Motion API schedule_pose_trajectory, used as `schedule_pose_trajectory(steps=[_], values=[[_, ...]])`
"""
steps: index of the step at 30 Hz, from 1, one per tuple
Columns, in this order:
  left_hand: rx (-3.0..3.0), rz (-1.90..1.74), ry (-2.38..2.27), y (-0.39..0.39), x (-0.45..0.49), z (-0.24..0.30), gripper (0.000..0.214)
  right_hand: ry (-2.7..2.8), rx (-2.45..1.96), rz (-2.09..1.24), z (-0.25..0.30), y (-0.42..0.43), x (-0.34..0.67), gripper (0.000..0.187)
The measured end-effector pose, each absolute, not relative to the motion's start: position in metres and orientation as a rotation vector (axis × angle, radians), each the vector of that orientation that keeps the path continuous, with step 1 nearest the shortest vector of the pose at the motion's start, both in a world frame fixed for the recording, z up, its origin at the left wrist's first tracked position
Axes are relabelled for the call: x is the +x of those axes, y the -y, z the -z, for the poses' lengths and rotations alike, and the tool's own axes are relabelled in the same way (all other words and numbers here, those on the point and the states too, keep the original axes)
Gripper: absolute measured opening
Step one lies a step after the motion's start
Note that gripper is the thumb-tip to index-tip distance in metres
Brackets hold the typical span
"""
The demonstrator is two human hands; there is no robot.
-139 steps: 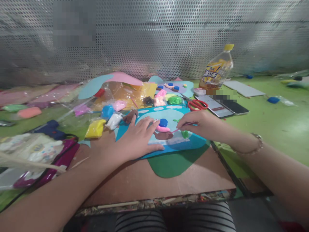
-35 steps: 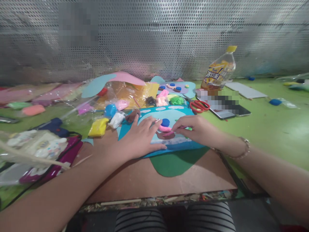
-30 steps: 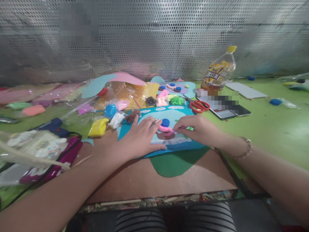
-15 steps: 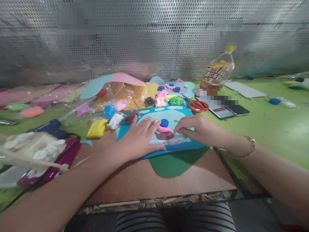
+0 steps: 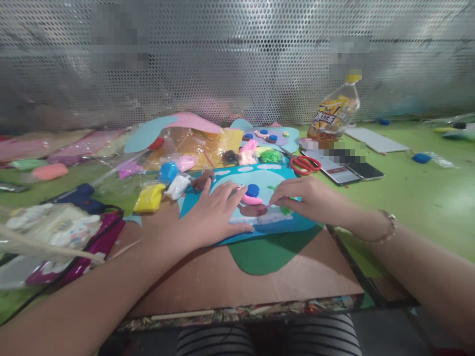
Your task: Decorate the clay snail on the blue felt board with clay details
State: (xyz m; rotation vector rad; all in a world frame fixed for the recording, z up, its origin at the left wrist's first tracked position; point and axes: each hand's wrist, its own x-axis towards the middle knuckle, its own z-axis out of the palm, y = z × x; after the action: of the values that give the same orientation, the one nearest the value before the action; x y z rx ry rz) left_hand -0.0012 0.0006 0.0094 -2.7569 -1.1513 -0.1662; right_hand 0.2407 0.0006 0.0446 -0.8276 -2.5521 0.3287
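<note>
My left hand (image 5: 218,210) lies spread and flat on the left part of a blue foam sheet (image 5: 237,236). My right hand (image 5: 300,195) pinches a thin pink clay-modelling tool (image 5: 270,204), most of it hidden by the fingers. Its tip meets a brown clay shape (image 5: 252,211) on the sheet. Just above that shape are a curved pink clay piece (image 5: 252,199) and a round blue clay piece (image 5: 253,190). Green clay bits (image 5: 272,187) sit close to my right fingertips. Beside my left fingers rests a lump of brown clay (image 5: 202,181).
Red-handled scissors (image 5: 305,165), phones (image 5: 339,170) and a tilted drink bottle (image 5: 334,113) stand at the right back. Bagged clay, including a yellow pack (image 5: 149,198), lies left of the sheet. A green foam piece (image 5: 267,257) lies on the brown board (image 5: 297,287).
My right hand and the pink tool's tip have shifted very slightly over the brown clay shape. My left hand stays in place.
</note>
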Motion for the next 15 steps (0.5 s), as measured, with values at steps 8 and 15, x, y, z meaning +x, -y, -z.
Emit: schedule_pose_trajectory(steps=[8, 15], values=[[-2.776, 0.193, 1.153, -0.0013, -0.0017, -0.0084, 0.080, 2.569, -0.865, -0.349, -0.0458, -0.0021, 0.2441, 0.020], [-2.776, 0.190, 1.151, -0.0013, -0.0029, -0.0079, 0.081, 2.594, -0.855, -0.352, -0.0452, -0.0047, 0.2500, 0.018]])
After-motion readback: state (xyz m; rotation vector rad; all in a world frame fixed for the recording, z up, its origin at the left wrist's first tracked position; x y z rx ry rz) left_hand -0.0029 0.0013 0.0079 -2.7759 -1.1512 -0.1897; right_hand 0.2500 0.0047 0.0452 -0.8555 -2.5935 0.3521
